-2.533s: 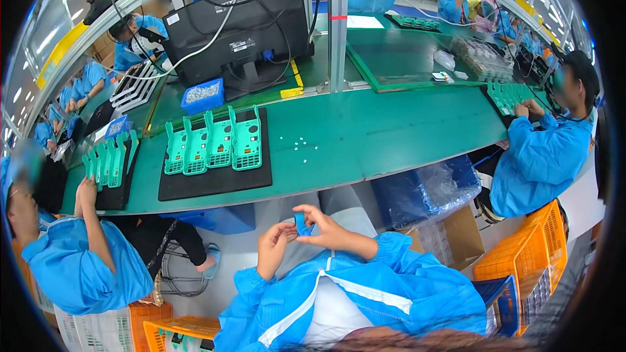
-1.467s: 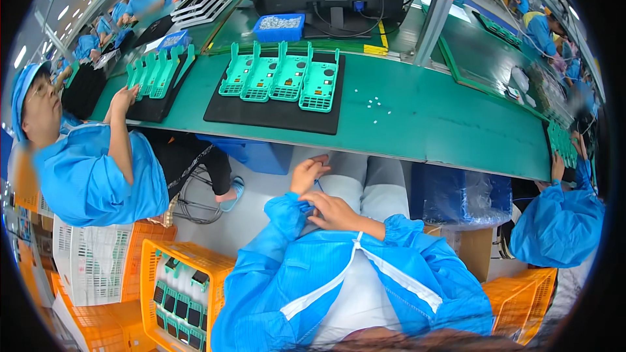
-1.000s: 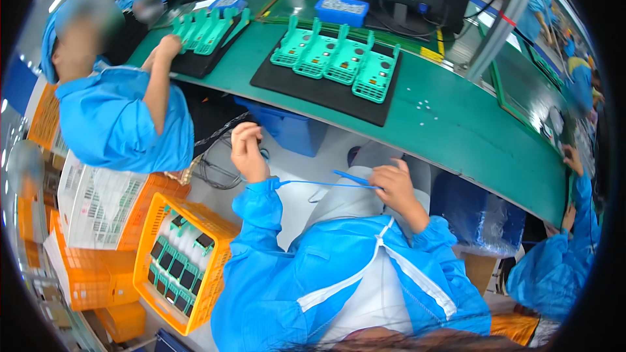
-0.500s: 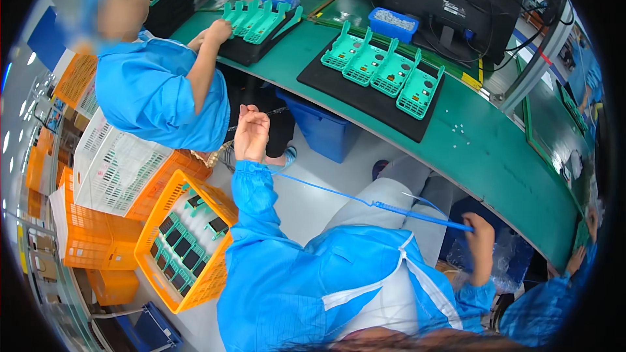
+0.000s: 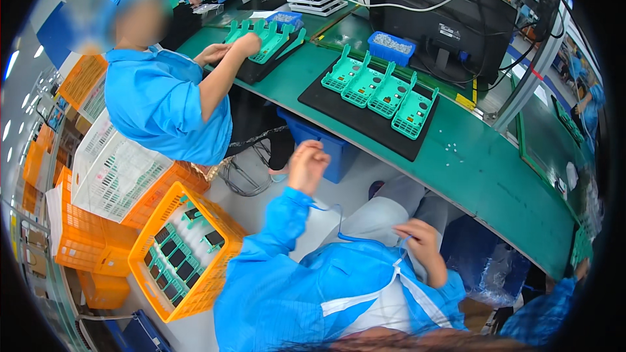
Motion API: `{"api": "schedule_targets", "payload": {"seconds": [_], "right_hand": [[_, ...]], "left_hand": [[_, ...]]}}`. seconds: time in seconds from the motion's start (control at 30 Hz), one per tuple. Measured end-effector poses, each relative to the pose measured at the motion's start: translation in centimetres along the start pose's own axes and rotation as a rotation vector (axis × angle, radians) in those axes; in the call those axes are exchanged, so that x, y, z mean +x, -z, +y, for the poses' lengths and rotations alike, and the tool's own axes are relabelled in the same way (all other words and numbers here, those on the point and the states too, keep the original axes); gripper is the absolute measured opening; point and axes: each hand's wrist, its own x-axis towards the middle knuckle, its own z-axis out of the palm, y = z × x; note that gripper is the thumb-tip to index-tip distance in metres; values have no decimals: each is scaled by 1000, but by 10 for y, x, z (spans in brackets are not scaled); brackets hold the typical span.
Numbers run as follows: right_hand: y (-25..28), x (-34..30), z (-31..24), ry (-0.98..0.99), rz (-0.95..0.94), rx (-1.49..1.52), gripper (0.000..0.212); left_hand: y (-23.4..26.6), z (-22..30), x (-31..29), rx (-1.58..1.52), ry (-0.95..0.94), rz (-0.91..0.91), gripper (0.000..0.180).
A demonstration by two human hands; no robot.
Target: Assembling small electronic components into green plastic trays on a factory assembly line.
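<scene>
A thin blue cord with a coiled stretch (image 5: 358,239) hangs slack in front of my body, running from my left sleeve cuff to my right hand. My left hand (image 5: 308,166) is raised before the table edge, its fingers loosely bent, with nothing visible in them. Close to my chest, my right hand (image 5: 422,242) pinches the cord's end between thumb and fingers. On the table, several green plastic frames (image 5: 391,96) stand in a row on a black mat (image 5: 349,111); neither hand touches them.
A green table (image 5: 482,176) curves across in front, with small white bits (image 5: 451,148) on it. Behind the frames are a blue bin of small parts (image 5: 391,47) and a monitor (image 5: 450,19). A co-worker (image 5: 166,98) handles similar frames. An orange crate (image 5: 166,306) stands at left.
My right hand has come left toward my chest, and the stretched cord has gone slack. My left hand has moved right and lower. The co-worker's hands have shifted at their frames.
</scene>
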Motion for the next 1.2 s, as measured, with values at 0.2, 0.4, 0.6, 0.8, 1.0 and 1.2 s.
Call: {"api": "schedule_targets", "payload": {"seconds": [0.2, 0.4, 0.6, 0.8, 1.0, 1.2], "right_hand": [[-63, 89, -45, 242, 130, -74, 27], [-71, 94, -25, 270, 35, 21, 31], [-69, 95, -24, 238, 37, 60, 31], [-70, 94, -10, 331, 21, 58, 28], [-76, 92, -7, 199, 122, 119, 19], [-49, 91, 0, 66, -368, 355, 13]], "left_hand": [[-40, -55, 5, -538, 234, 13, 17], [-47, -53, 13, -522, 107, 81, 17], [-47, -59, 16, -462, 15, 64, 14], [-49, -62, 15, -357, -87, 1, 10], [-63, -70, 8, -231, -67, 7, 10], [-83, -69, -11, -359, 641, -176, 17]]}}
